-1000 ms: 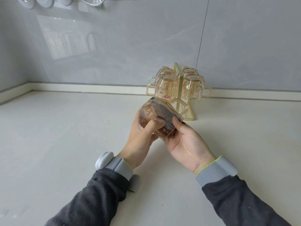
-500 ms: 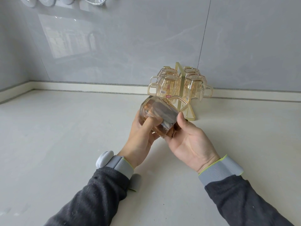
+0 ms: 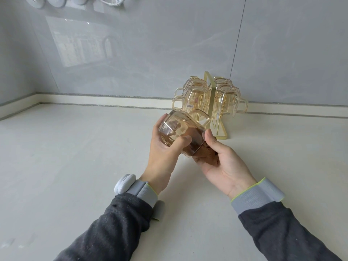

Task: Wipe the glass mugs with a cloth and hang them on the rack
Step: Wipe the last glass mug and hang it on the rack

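Since half a second ago the brown cloth has come further out of the mug's mouth and now lies bunched in my right palm, where before it sat mostly inside the glass. The mug itself has hardly shifted: it is tilted, base up and to the left, mouth down toward my right hand, and held above the table just in front of the rack.

The fingers of my left hand curl round the base end, thumb laid across the side. My right thumb presses at the rim while the fingers beneath curl under the cloth and grip it.

The mug's handle points up toward the rack, close to the nearest of the hung mugs, which sit upside down on both sides of the gold post. Behind them a raised lip runs along the wall and turns at the left corner. The table stretches wide to my left and toward me.
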